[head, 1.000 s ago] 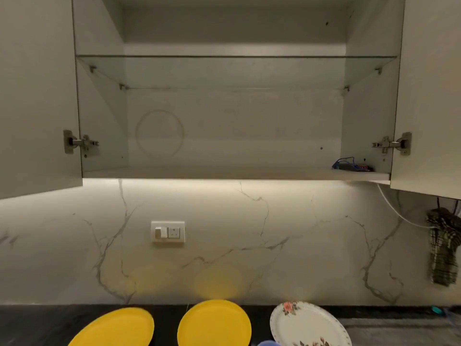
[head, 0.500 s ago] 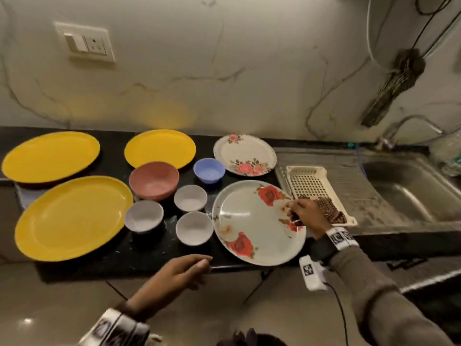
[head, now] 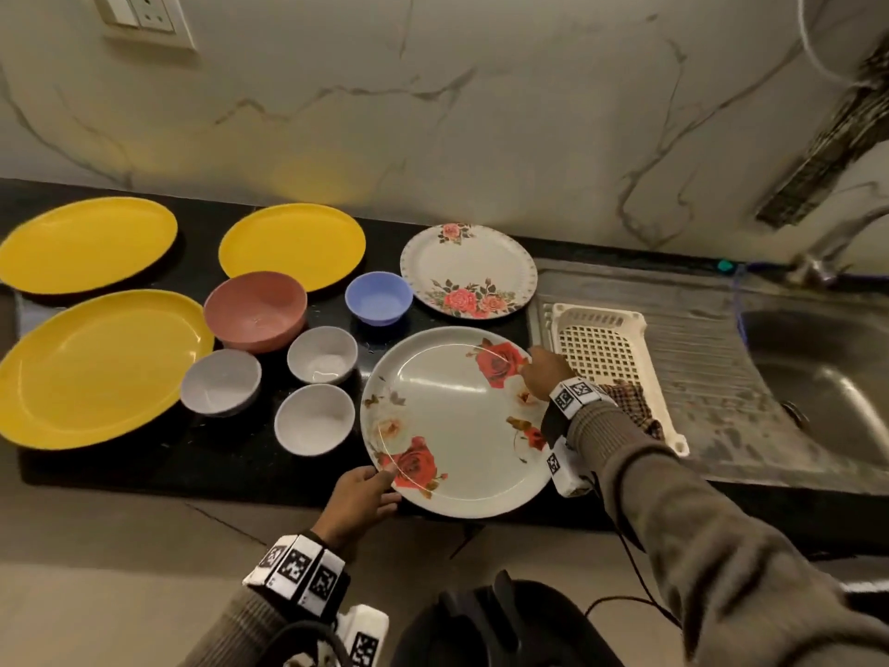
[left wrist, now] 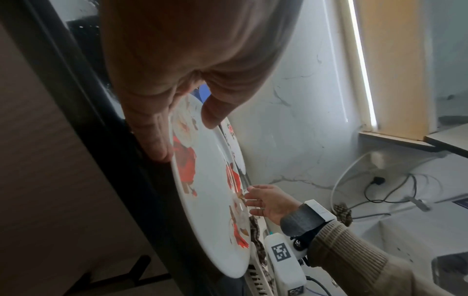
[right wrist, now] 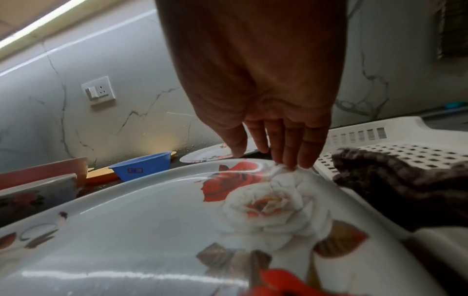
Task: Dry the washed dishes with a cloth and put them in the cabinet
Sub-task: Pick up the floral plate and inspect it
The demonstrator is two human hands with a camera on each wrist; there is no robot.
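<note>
Plate [head: 452,421] (rim near-left) between hands

White marble-veined wall [head: 481,113] behind a black tabletop [head: 144,474], switch-and-socket plate [head: 144,16] high on the left, steel sink [head: 818,377] with tap [head: 827,252] on the right, beige tiled floor [head: 120,570] below, bright light strip [left wrist: 362,66] under the cabinet

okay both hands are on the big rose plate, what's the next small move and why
Probably lift the large rose plate off the counter. The left hand pinches its near rim, the right hand has fingers at the far rim, and the checked cloth lies unheld in the white basket beside it.
</note>
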